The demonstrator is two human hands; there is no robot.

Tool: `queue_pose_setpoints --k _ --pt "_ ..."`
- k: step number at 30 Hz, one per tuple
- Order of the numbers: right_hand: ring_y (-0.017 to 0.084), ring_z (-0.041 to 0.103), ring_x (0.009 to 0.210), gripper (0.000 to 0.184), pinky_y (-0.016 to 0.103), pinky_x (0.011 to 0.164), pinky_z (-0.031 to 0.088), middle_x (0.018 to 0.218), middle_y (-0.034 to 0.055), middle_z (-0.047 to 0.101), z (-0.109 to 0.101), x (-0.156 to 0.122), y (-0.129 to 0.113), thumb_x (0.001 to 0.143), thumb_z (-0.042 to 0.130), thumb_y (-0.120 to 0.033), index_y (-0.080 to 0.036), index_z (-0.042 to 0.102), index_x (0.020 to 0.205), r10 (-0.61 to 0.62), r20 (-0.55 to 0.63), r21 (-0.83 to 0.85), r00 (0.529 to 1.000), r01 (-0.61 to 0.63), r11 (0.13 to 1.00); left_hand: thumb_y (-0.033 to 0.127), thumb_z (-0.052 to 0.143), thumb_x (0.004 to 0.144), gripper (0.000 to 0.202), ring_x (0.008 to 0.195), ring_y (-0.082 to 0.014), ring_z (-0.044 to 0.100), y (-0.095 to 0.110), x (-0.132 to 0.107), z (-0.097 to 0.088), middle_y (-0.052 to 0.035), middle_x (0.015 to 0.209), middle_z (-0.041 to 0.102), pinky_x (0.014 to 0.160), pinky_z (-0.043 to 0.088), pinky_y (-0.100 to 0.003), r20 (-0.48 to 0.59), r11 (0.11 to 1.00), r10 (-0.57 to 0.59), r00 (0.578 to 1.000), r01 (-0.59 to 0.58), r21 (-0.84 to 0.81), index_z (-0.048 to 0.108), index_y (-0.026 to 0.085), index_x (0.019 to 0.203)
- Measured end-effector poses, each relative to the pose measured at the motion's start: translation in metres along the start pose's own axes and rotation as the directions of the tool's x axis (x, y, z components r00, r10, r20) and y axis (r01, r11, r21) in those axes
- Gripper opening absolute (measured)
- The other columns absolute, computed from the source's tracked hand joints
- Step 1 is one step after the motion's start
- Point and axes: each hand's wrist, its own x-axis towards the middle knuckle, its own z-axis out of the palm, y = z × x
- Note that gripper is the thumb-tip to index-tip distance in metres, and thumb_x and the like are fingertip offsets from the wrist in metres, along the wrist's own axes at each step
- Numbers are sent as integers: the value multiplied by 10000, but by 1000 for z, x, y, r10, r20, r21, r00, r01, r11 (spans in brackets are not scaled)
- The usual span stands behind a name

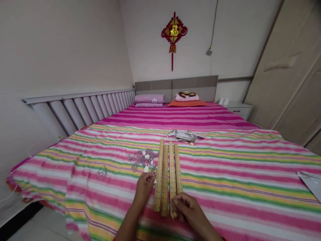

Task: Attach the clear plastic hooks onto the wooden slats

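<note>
Several long, pale wooden strips [165,180] with rows of small holes lie side by side on the striped sheet, pointing away from me. Left of them, my left hand [144,187] is closed in a pinch beside a loose pile of small clear plastic packets [144,159] with white tags. What its fingertips hold is too small to make out. My right hand [187,208] is at the near end of the right-hand strips, fingers curled and thumb against the forefinger. Whether it grips a strip or some tiny thing there is hidden.
Beyond the strips lies a heap of clear plastic packaging [185,135]. A thin clear item [102,171] rests at left, and a silvery packet [311,184] at the right edge. Folded bedding [149,99] lies by the headboard [155,85]; a railing radiator [82,108] lines the left wall.
</note>
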Motion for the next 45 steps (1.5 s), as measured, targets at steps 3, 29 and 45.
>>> queue_pose_setpoints --k 3,29,45 --pt "70 448 372 452 221 417 315 521 -47 541 -3 -4 -2 622 688 -599 -167 558 641 -29 -35 24 999 30 999 416 692 636 277 678 -145 567 13 -12 -8 -16 707 646 653 448 -252 56 892 -216 975 221 -395 667 161 743" --pt "117 557 451 346 231 482 425 489 -2 625 -25 -16 8 566 801 -437 -140 649 657 40 -282 278 959 42 960 493 630 677 346 662 -189 627 38 -86 52 -50 709 691 617 499 -274 163 950 -136 977 175 -260 687 170 787" --pt "87 514 421 326 214 463 366 476 0 630 -34 -18 -3 605 779 -431 -128 660 628 39 -67 167 997 -28 986 398 694 642 325 680 -185 645 28 -82 58 -69 736 695 632 508 -275 362 899 -120 924 256 -356 679 143 843"
